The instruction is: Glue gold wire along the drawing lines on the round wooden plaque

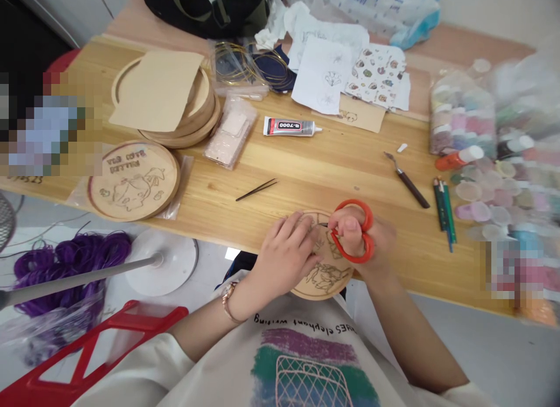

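Note:
A round wooden plaque (326, 277) with dark line drawings lies at the table's front edge, partly hidden by both hands. My left hand (286, 249) rests flat on its left part, fingers stretched out. Closed around red-handled scissors (366, 249), my right hand (352, 232) is over the plaque's right side. The scissor blades point toward the plaque and are mostly hidden by the hands. Black tweezers (256, 189) lie on the table beyond my left hand.
A glue tube (289, 126), a palette knife (406, 181) and pencils (444, 209) lie on the table (341, 162). Paint bottles (464, 115) crowd the right. Another drawn plaque (133, 182) and stacked wooden rounds (203, 106) sit left. Paper sheets (321, 74) lie at the back.

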Action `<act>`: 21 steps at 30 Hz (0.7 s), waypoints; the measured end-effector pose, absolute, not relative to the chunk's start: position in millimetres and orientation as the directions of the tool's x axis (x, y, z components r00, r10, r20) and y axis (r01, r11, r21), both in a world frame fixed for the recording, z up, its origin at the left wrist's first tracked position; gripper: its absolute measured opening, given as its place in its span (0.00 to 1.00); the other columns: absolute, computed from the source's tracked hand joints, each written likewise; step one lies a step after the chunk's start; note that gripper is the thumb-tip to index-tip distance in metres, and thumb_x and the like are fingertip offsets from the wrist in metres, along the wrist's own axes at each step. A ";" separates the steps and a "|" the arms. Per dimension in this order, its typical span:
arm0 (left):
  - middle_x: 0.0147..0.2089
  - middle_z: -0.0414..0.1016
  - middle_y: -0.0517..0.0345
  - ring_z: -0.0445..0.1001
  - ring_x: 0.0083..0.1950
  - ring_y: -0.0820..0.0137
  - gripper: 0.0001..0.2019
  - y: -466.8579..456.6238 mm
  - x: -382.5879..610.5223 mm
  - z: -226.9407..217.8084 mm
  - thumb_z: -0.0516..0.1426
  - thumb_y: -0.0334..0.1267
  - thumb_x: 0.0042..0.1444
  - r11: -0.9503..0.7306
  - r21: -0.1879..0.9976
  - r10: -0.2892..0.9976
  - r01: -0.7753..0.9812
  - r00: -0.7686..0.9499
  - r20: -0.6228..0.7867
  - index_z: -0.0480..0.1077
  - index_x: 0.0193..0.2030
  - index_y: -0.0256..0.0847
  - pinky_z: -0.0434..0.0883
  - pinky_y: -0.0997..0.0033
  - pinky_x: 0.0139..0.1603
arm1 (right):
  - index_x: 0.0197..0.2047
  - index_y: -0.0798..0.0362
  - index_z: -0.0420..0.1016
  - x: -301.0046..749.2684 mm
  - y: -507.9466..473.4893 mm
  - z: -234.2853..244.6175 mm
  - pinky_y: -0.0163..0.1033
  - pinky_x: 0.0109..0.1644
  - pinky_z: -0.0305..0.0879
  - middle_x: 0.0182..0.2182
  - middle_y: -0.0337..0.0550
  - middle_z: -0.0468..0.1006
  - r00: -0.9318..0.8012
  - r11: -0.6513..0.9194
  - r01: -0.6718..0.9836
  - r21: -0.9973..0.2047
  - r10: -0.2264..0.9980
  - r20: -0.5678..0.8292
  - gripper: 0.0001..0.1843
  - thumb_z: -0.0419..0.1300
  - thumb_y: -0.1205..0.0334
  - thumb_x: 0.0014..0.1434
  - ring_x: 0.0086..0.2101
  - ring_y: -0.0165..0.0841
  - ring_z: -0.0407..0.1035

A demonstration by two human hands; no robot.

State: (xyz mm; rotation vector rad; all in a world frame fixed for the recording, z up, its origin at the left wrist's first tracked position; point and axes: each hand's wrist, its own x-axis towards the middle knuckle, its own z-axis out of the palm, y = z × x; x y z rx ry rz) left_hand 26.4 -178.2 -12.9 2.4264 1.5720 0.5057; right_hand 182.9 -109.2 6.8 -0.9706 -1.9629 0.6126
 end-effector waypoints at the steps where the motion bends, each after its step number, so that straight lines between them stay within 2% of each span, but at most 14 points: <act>1: 0.62 0.67 0.42 0.61 0.65 0.52 0.22 -178.2 26.3 -12.9 0.51 0.47 0.65 -0.412 0.352 0.911 0.840 0.374 0.173 0.65 0.59 0.34 0.62 0.52 0.61 | 0.23 0.48 0.64 183.4 -108.8 5.9 0.38 0.30 0.64 0.21 0.37 0.71 -0.351 0.585 0.380 -0.716 0.808 0.473 0.18 0.50 0.61 0.66 0.24 0.31 0.67; 3: 0.62 0.67 0.43 0.61 0.65 0.52 0.22 -178.0 26.2 -12.8 0.52 0.47 0.64 -0.412 0.348 0.911 0.842 0.374 0.175 0.66 0.59 0.34 0.62 0.52 0.61 | 0.23 0.48 0.63 184.6 -108.0 5.1 0.39 0.30 0.64 0.22 0.38 0.72 -0.368 0.600 0.352 -0.718 0.794 0.484 0.18 0.50 0.62 0.65 0.25 0.31 0.67; 10: 0.61 0.68 0.44 0.62 0.64 0.52 0.22 -177.7 26.7 -12.3 0.53 0.47 0.63 -0.411 0.351 0.911 0.841 0.368 0.187 0.66 0.58 0.33 0.62 0.53 0.61 | 0.27 0.47 0.66 186.5 -108.3 16.0 0.40 0.28 0.61 0.24 0.39 0.73 -0.432 0.637 0.358 -0.683 0.761 0.483 0.13 0.51 0.67 0.63 0.25 0.32 0.67; 14: 0.61 0.68 0.44 0.62 0.64 0.52 0.22 -177.6 26.9 -11.3 0.54 0.46 0.63 -0.406 0.353 0.914 0.843 0.368 0.173 0.66 0.58 0.33 0.62 0.53 0.61 | 0.29 0.48 0.65 188.2 -107.3 18.3 0.40 0.29 0.62 0.26 0.40 0.74 -0.437 0.652 0.307 -0.693 0.743 0.506 0.09 0.52 0.67 0.61 0.26 0.33 0.68; 21: 0.61 0.68 0.45 0.62 0.64 0.52 0.22 -177.7 27.0 -13.0 0.53 0.47 0.63 -0.412 0.351 0.911 0.841 0.364 0.196 0.67 0.58 0.34 0.62 0.53 0.62 | 0.29 0.49 0.65 191.0 -106.0 16.0 0.39 0.31 0.62 0.27 0.38 0.73 -0.423 0.639 0.284 -0.715 0.753 0.504 0.10 0.51 0.68 0.62 0.27 0.31 0.67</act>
